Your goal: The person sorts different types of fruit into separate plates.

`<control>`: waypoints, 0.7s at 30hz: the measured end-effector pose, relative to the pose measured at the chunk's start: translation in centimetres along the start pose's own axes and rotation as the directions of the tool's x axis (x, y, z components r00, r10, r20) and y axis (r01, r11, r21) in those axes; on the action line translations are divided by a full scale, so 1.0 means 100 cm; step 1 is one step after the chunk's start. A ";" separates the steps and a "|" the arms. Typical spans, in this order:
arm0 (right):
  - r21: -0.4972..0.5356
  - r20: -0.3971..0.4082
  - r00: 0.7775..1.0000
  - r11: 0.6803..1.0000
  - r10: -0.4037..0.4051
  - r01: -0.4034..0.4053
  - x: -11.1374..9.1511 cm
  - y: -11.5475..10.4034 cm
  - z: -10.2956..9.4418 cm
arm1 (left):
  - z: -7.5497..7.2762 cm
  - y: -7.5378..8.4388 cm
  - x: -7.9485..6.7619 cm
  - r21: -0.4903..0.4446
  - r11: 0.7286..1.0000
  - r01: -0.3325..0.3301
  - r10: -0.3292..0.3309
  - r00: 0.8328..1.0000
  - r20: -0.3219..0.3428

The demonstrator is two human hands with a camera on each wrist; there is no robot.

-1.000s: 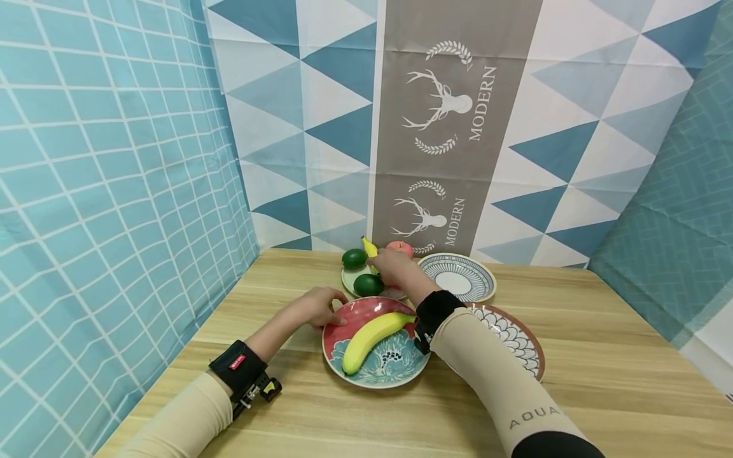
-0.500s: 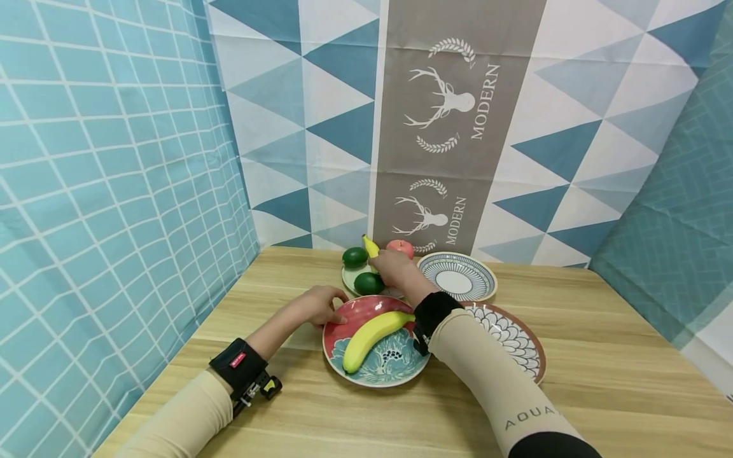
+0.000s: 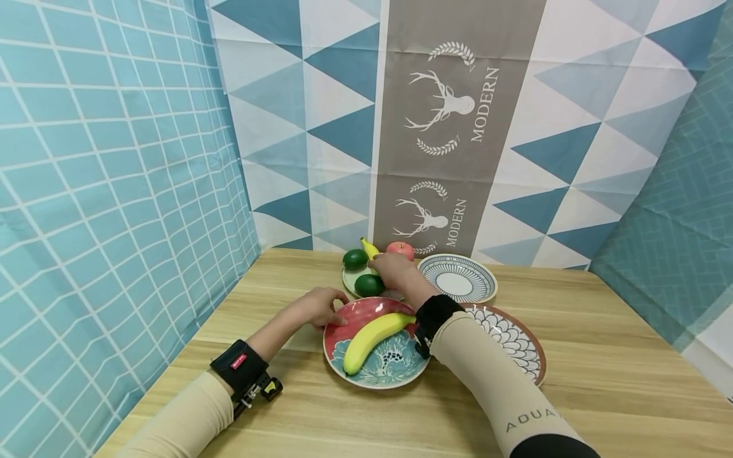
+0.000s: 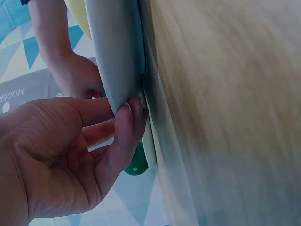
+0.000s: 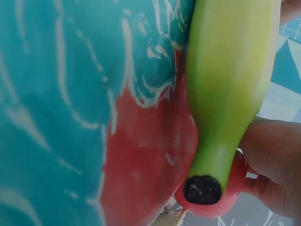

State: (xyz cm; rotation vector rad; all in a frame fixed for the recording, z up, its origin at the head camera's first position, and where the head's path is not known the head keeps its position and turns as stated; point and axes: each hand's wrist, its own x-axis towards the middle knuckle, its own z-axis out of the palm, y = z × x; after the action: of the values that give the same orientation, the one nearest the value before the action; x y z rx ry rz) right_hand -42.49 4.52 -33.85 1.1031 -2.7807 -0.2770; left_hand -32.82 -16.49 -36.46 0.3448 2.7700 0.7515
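Observation:
My left hand (image 3: 321,306) pinches the left rim of a red and teal flowered plate (image 3: 401,346), thumb on top and fingers under it, as the left wrist view shows. A large yellow banana (image 3: 372,340) lies across that plate. Farther back, my right hand (image 3: 395,270) reaches over a small pale green plate (image 3: 349,278) and grips a smaller banana (image 3: 369,247); its fingertips are partly hidden. Two dark green avocado-like fruits (image 3: 355,259) lie on the small plate. A pinkish-red apple (image 3: 400,249) sits just behind my right hand.
To the right stand a blue-and-white patterned plate (image 3: 458,280) and a brown-rimmed plate (image 3: 523,343), the latter partly under my right forearm. A patterned cloth (image 3: 332,127) hangs behind the wooden table (image 3: 601,356), and blue checked cloth (image 3: 114,191) hangs at the left.
The small banana's upper tip has shifted slightly left at my right hand. My left hand stays on the flowered plate's rim, and the plates remain where they were.

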 end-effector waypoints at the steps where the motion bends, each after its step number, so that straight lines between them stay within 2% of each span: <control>1: 0.007 -0.008 1.000 1.000 -0.005 0.005 0.000 0.001 0.000 | 0.000 0.000 0.000 0.002 1.000 -0.001 0.001 1.000 -0.001; 5: 0.047 -0.046 0.999 0.999 -0.015 0.017 0.001 0.004 0.000 | 0.000 0.000 0.001 -0.001 1.000 0.003 -0.003 1.000 -0.005; 15: 0.193 -0.091 0.996 0.981 0.026 -0.008 -0.002 0.010 -0.001 | 0.001 0.000 0.002 -0.003 1.000 0.005 -0.005 1.000 -0.003; 21: 0.292 -0.177 0.984 0.956 0.011 0.042 -0.006 0.015 -0.003 | 0.000 0.000 0.000 0.022 1.000 -0.016 0.016 1.000 -0.007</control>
State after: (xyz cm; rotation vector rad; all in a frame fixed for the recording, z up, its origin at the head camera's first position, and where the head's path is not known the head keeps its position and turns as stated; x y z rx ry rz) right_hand -42.97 5.99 -33.25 1.1462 -2.7115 0.2336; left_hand -32.79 -16.50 -36.47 0.3692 2.7870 0.7284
